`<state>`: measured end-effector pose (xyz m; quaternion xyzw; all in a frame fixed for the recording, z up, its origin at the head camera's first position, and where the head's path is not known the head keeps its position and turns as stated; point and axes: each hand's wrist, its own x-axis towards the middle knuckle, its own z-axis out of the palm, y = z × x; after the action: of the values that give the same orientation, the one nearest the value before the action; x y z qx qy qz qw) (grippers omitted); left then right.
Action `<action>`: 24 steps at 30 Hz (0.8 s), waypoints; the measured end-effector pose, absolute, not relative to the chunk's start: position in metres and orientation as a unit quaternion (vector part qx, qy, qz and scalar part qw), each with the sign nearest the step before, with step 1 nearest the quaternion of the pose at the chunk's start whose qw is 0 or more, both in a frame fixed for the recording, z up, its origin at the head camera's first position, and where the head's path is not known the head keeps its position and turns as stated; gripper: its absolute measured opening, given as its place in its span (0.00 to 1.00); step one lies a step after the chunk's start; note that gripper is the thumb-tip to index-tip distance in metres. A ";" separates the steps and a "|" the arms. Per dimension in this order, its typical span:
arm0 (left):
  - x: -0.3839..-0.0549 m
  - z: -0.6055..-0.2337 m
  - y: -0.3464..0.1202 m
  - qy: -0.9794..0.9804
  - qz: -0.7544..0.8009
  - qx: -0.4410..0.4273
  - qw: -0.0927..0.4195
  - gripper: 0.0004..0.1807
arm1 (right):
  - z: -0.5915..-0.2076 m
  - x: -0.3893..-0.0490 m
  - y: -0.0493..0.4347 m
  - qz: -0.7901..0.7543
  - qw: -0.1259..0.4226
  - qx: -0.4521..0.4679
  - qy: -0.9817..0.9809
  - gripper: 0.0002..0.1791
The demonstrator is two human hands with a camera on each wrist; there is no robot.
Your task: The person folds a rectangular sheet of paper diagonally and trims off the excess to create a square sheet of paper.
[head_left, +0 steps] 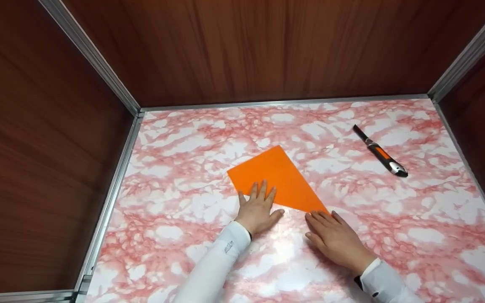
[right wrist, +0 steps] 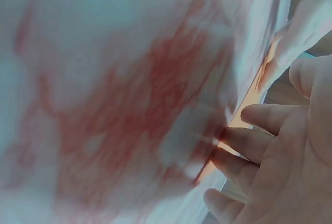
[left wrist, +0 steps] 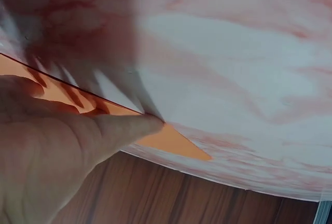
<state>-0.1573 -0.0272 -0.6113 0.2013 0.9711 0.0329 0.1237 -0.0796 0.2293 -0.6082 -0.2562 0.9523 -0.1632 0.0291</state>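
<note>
One four-cornered sheet of orange paper lies near the middle of the pink-and-white marbled tabletop, its narrow tip pointing to four o'clock. Two hands are on it, apart from each other and gripping nothing: the left hand at the sheet's seven o'clock, fingers spread over its lower edge; the right hand between four and five, fingers outstretched, fingertips on the narrow tip. One slim black tool with an orange inset and a silvery end — knife or lighter, I cannot tell — lies between two and three o'clock, well apart from the paper. Three wood-grain panels wall in the tabletop at nine, twelve and three; paper and tool lie inside. The left wrist view alone shows finger shadows striping the orange — the right wrist view, the undersides of the right hand's fingers against the paper's edge.
</note>
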 end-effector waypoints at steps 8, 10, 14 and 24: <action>-0.172 -0.611 -0.020 0.972 -0.006 0.198 0.122 0.42 | -0.604 -0.068 0.214 -0.162 0.018 -0.285 0.945 0.31; -0.174 -0.610 -0.017 0.972 -0.007 0.200 0.120 0.41 | -0.604 -0.065 0.210 -0.167 0.008 -0.296 0.941 0.30; -0.176 -0.607 -0.010 0.971 0.007 0.207 0.117 0.42 | -0.605 -0.060 0.198 -0.173 -0.005 -0.333 0.927 0.28; -0.172 -0.608 -0.007 0.971 0.000 0.220 0.097 0.44 | -0.596 -0.068 0.192 -0.196 0.020 -0.345 0.918 0.22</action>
<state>-0.1721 -0.0067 -0.6080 0.2204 0.9706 -0.0002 0.0966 -0.0683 0.1924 -0.5964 -0.3447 0.9179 -0.1956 0.0195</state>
